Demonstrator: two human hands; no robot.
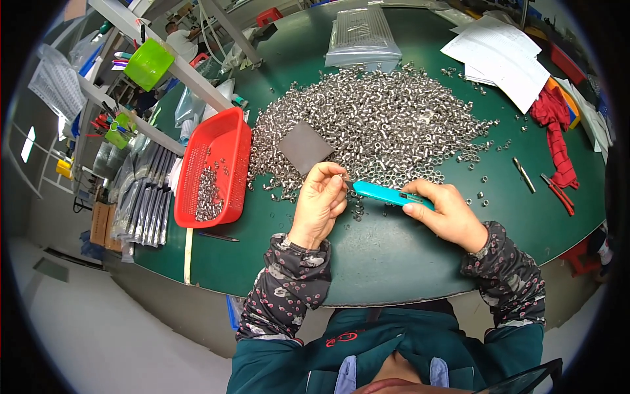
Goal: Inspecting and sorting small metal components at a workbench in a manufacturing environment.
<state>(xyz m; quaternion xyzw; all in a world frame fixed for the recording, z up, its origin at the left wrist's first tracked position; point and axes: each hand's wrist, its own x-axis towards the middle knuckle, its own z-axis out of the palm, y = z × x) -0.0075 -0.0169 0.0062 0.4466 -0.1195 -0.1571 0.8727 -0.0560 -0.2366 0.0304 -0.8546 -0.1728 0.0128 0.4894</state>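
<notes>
My right hand (446, 213) is closed around a teal utility knife (387, 195), its thumb and forefinger along the handle. The knife's tip points left, right beside the fingertips of my left hand (319, 203). Those fingers pinch a small metal part (344, 176), mostly hidden by them. Behind both hands spreads a large heap of small silvery metal rings (374, 118), with several loose ones on the green table (394, 256) below the knife. A dark grey square pad (305, 147) lies on the heap's near left side, just beyond my left hand.
A red plastic basket (245, 141) with some metal rings stands left of the heap. Bagged parts (363, 36) lie at the back, papers (495, 52) at the back right. On the right are red-handled pliers (559, 196), a metal rod-like tool (524, 175) and red cloth (554, 121).
</notes>
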